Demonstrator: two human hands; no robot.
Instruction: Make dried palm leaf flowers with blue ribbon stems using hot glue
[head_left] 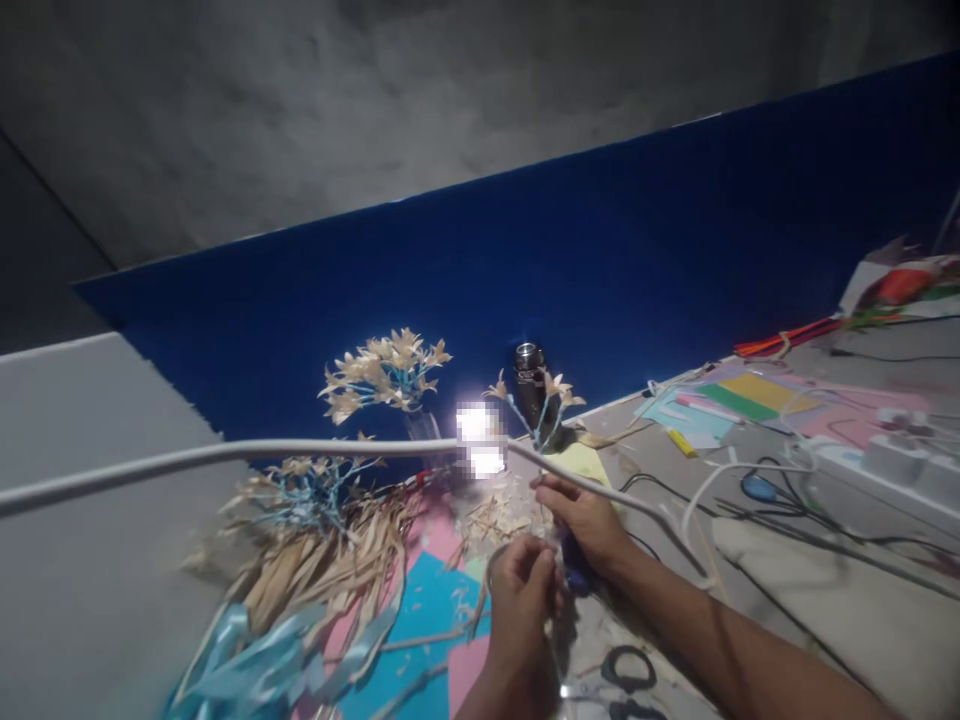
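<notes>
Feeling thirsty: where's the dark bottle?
In the head view, right of centre, the bottle stands before the blue panel, behind the sprig above the right hand.

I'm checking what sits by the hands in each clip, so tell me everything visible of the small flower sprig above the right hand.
The small flower sprig has pale cream, pointed-petalled blossoms on thin light-blue branches that meet low down. It stands roughly upright, blossoms spread to both sides, in front of the dark bottle. A white cable crosses the view below; the right hand's fingertips seem to pinch the stem, but contact is unclear. Material can't be told.
</notes>
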